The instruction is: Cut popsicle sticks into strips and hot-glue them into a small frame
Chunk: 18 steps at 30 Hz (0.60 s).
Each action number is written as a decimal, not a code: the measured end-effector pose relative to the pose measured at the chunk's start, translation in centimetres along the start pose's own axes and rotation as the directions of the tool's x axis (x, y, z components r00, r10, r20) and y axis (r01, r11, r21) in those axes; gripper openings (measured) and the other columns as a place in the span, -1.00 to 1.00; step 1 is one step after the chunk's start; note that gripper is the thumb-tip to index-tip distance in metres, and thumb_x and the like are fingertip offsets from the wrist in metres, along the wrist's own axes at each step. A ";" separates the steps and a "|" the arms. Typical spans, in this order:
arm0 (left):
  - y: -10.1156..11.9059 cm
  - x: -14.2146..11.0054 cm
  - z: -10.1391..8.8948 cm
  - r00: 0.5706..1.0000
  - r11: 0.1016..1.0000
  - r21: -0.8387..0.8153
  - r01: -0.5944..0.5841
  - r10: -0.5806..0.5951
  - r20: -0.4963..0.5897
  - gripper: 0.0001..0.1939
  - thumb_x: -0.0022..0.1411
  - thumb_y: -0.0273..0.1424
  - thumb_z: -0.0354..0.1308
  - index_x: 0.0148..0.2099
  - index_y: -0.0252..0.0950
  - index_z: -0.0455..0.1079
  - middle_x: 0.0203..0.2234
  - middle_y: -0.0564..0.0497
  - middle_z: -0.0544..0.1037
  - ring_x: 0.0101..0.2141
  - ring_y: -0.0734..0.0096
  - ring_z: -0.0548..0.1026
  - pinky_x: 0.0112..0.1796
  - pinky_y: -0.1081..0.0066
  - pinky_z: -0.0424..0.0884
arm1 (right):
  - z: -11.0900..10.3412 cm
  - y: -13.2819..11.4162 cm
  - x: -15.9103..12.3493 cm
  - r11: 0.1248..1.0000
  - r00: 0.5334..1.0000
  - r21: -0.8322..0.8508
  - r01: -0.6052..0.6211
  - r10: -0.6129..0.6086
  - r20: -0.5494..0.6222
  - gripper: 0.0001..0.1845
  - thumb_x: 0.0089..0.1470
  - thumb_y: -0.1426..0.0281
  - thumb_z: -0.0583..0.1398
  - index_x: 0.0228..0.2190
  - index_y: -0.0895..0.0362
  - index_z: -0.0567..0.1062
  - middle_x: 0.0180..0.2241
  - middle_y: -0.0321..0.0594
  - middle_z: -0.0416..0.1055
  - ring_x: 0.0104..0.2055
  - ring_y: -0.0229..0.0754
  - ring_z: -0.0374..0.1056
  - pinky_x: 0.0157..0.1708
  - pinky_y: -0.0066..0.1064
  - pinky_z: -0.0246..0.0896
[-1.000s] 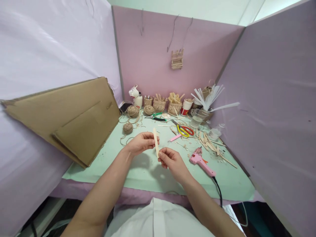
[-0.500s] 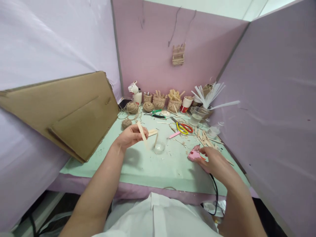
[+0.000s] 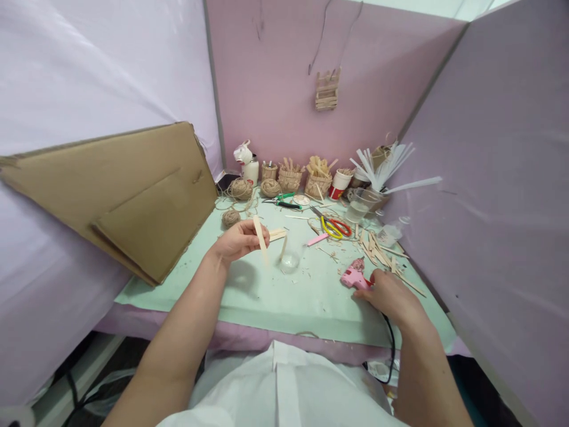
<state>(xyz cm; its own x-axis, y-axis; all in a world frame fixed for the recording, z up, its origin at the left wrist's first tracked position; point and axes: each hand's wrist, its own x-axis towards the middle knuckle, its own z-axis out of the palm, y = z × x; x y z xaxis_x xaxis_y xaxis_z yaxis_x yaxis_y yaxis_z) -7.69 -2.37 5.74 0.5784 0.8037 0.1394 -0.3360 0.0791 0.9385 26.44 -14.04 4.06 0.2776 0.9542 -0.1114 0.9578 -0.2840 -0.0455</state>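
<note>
Between the thumb and fingers of my left hand (image 3: 242, 239) is a flat wooden craft stick (image 3: 260, 237), held tilted above the table. Other pale craft sticks (image 3: 278, 234) show just behind those fingertips. My right hand (image 3: 389, 292) is closed around the handle end of a pink hot glue gun (image 3: 355, 277), low over the table at the right. The gun's nozzle points away from me, and its black cord (image 3: 391, 338) runs down past the table edge. A small clear cup (image 3: 290, 262) stands between my hands, with a thin stick (image 3: 283, 249) at its left side.
Yellow-and-red-handled scissors (image 3: 333, 226), a pink cutter (image 3: 317, 239), green-handled pliers (image 3: 288, 204) and scattered wooden sticks (image 3: 377, 252) lie on the table. Twine balls (image 3: 231, 219), stick-filled baskets (image 3: 318, 185) and a plastic cup (image 3: 357, 210) stand further back. Cardboard (image 3: 155, 219) leans at left.
My right hand has shifted slightly right and back on the glue gun, so more of the gun shows. My left hand keeps the craft stick nearly still. The whole view has tilted slightly.
</note>
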 end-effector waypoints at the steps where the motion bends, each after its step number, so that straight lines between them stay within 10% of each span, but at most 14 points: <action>1: 0.0 0.0 0.0 1.000 1.000 0.001 -0.001 0.001 0.000 -0.74 -0.25 -0.33 0.42 -0.45 -0.31 0.48 -0.53 0.00 0.48 -0.48 0.42 0.44 -0.35 0.35 0.36 | 0.2 0.1 0.1 1.000 1.000 0.004 0.001 -0.001 0.008 -0.63 -0.15 0.09 0.20 -0.41 0.14 0.37 -0.33 -0.06 0.39 -0.30 -0.01 0.34 -0.53 -0.39 0.01; 12: -0.2 0.1 -0.3 1.000 0.999 -0.036 -0.011 0.012 0.025 -0.78 -0.17 -0.41 0.40 -0.42 -0.36 0.48 -0.52 -0.02 0.50 -0.46 0.45 0.46 -0.38 0.42 0.39 | -0.9 -0.3 -0.5 0.951 0.973 0.213 0.225 -0.207 -0.103 -0.63 0.08 0.09 0.05 -0.51 0.12 0.36 -0.49 -0.20 0.34 -0.47 -0.18 0.24 -0.51 -0.40 0.02; 18: -0.4 0.2 -0.4 0.998 0.998 -0.056 -0.012 0.015 0.057 -0.77 -0.16 -0.43 0.40 -0.38 -0.38 0.49 -0.50 -0.03 0.52 -0.45 0.46 0.48 -0.36 0.46 0.39 | -3.4 -3.4 -3.8 0.559 0.921 0.741 0.371 -0.324 -0.217 -0.64 0.16 0.12 0.00 -0.22 0.10 0.39 -0.29 -0.17 0.40 -0.37 -0.20 0.32 -0.45 -0.41 0.19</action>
<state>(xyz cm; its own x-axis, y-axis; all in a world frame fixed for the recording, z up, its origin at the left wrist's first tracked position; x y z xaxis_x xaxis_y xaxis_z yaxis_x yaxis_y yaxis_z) -7.68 -2.01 5.25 0.6149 0.7698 0.1713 -0.3839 0.1025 0.9176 22.41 -16.42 7.97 -0.0381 0.9911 0.1276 0.5830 0.1258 -0.8027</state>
